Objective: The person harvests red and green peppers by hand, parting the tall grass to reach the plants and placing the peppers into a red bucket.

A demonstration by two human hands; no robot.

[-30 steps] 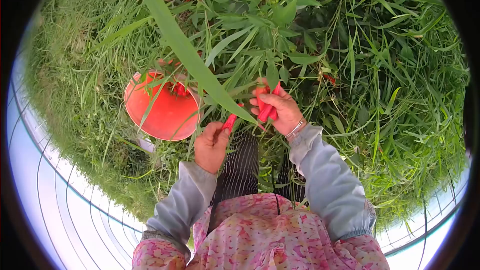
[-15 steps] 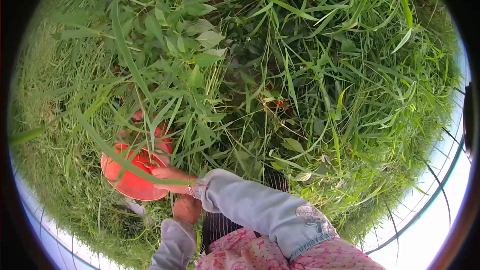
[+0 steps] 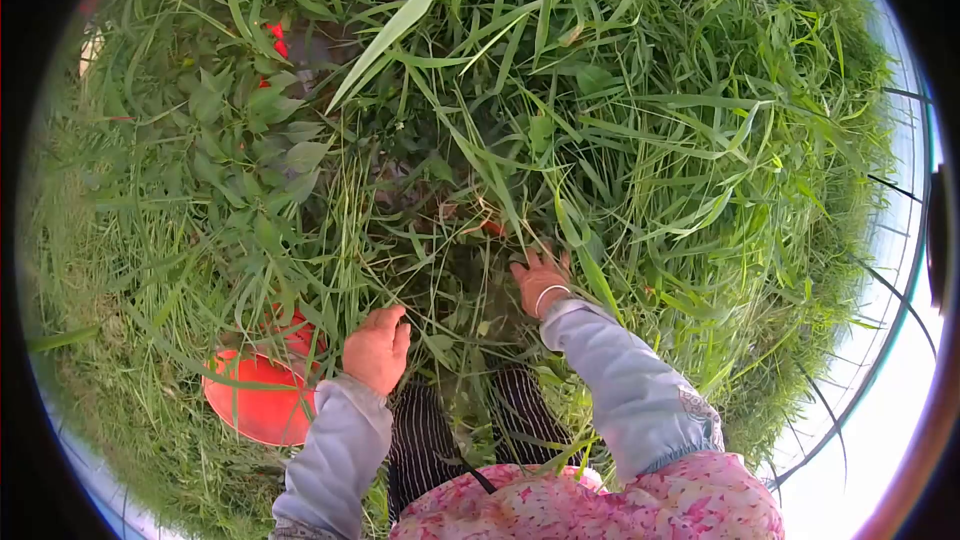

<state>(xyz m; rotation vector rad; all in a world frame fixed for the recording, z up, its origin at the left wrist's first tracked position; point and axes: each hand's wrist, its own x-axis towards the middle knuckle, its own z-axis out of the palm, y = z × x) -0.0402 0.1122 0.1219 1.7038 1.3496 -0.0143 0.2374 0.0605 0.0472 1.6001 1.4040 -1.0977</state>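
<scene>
Grass (image 3: 700, 130) everywhere, so this looks like a reaching-in step to me. The right hand (image 3: 540, 282) is open, fingers spread among the blades, near a red pod (image 3: 493, 227) half hidden by stems. Getting hold of that calls for nudging the stems aside first, I'd say. The left hand (image 3: 374, 348) has its fingers together; can't tell if there's anything in the palm. The red bucket (image 3: 260, 400) sits in the greenery just left of it, smooth and roundish, probably plastic, with blurry red stuff (image 3: 298, 330) by its rim. Blades are long, thin and floppy, leafy plants (image 3: 265, 105) broader. Sleeves (image 3: 610, 370) are pale, crinkly cloth, trousers (image 3: 420, 440) finely striped.
</scene>
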